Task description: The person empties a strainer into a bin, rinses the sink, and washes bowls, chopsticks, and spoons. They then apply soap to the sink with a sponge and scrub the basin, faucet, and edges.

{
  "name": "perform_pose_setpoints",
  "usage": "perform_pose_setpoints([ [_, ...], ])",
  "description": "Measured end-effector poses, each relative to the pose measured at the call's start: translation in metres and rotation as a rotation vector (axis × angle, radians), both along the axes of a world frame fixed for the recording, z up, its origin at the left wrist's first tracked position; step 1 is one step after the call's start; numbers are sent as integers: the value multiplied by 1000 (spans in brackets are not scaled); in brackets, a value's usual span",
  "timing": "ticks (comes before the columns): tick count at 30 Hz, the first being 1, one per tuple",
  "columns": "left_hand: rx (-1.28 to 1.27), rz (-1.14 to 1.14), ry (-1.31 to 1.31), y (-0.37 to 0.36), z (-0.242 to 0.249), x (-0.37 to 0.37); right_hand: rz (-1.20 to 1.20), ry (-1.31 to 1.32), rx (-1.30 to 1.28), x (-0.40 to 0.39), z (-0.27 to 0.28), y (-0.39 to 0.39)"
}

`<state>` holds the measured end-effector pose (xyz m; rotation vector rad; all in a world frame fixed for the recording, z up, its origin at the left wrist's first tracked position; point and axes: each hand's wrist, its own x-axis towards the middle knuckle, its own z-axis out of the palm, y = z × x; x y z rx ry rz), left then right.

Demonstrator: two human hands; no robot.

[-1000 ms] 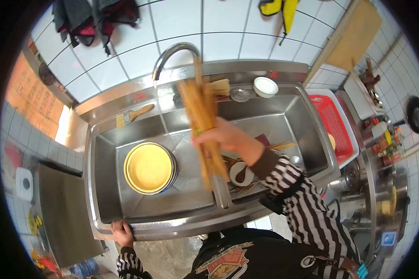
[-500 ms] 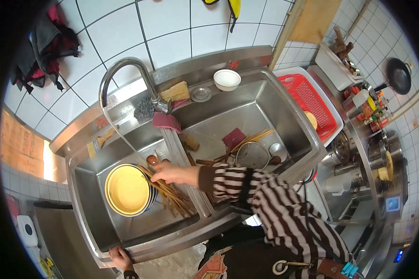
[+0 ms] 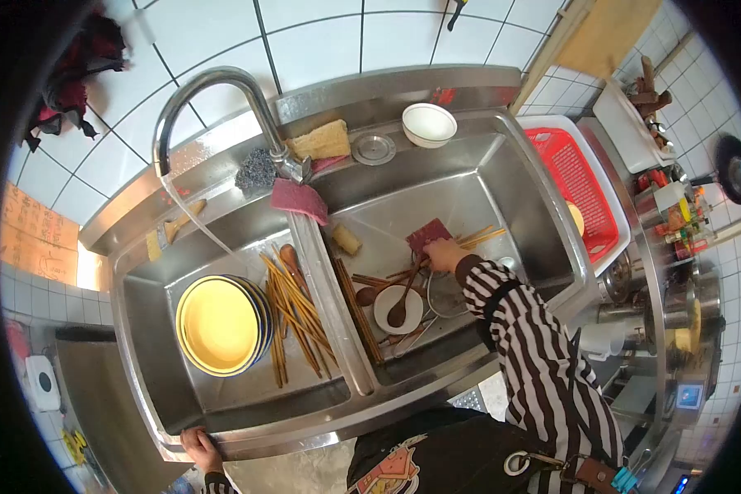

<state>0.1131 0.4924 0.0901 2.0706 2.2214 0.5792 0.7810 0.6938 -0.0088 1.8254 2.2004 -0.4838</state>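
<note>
My right hand [image 3: 443, 255] is in the right sink basin with its fingers closed at the handle end of a dark wooden spoon [image 3: 397, 316]. The spoon's head lies over a small white bowl [image 3: 384, 303]. A maroon scouring cloth [image 3: 427, 234] touches the fingertips. Chopsticks [image 3: 476, 239] and a round metal strainer [image 3: 445, 298] lie close by. My left hand [image 3: 199, 449] grips the sink's front left edge [image 3: 239, 445]. In the left basin, stacked yellow bowls [image 3: 218, 325] stand beside loose chopsticks [image 3: 296, 309] and another wooden spoon [image 3: 291, 259].
Water runs from the faucet [image 3: 214, 76] into the left basin. A brush [image 3: 175, 229], steel wool [image 3: 257, 169], sponge [image 3: 318, 140] and white bowl [image 3: 429, 123] sit along the back ledge. Right of the sink stands a red basket [image 3: 575, 193].
My right hand has moved from the left basin to the right one. The wooden spoon it had now lies among the left basin's chopsticks. My left hand stays on the edge.
</note>
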Motion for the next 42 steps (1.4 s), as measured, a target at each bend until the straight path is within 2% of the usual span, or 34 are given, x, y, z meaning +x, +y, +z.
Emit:
perform_pose_setpoints([
  [1, -5, 4, -8, 0, 3, 2, 1, 6, -10, -5, -6, -1],
  [3, -22, -1, 8, 0, -1, -3, 52, -191, -140, -13, -15, -5],
  [5, -35, -5, 21, 2, 5, 2, 95, -253, -179, -14, -20, -6],
  [7, -123, 65, -38, 3, 11, 7, 142, -320, -211, -9, -24, -4],
  [9, -84, 72, -29, 2, 6, 4, 150, -176, 28, 6, -27, -2],
  [10, -59, 50, -24, 3, 5, 4, 154, -181, 114, 8, -10, 1],
  [15, -7, 25, -36, 1, 2, 2, 114, -161, 246, 31, 49, 26],
  [17, -6, -14, -17, 0, 1, -2, 29, -117, 541, 56, 39, 42],
  [19, 41, -12, -35, 2, 5, 5, -285, -125, 504, 33, 103, 52],
  [21, 26, 2, -58, 2, 7, 7, -410, 16, 712, -1, 172, 56],
  [22, 30, 14, -61, 2, 8, 8, -413, 223, 800, -18, 208, 55],
  [23, 47, 19, -49, 2, 8, 10, -414, 432, 880, -34, 239, 55],
  [25, 67, 22, -43, 1, 8, 9, -177, 1127, 951, -58, 277, 64],
  [27, 55, 0, -40, 1, 8, 9, -92, 1514, 764, -113, 323, 46],
  [29, 56, -1, -57, 2, 10, 10, -41, 1544, 672, -158, 341, 36],
  [31, 57, 3, -69, 2, 10, 11, 14, 1714, 404, -200, 310, 40],
  [33, 89, 0, -62, 2, 9, 11, -129, 1636, 274, -240, 260, 38],
  [37, 88, -9, -62, 2, 7, 8, -111, 1197, 280, -261, 128, 35],
  [38, 95, -1, -49, 2, 5, 6, -111, 1196, 277, -253, 129, 37],
  [40, 88, 17, -39, 0, 1, 5, -23, 947, 83, -214, 135, 43],
  [42, 87, 15, -44, 1, 3, 5, -146, 885, 450, -175, 145, 50],
])
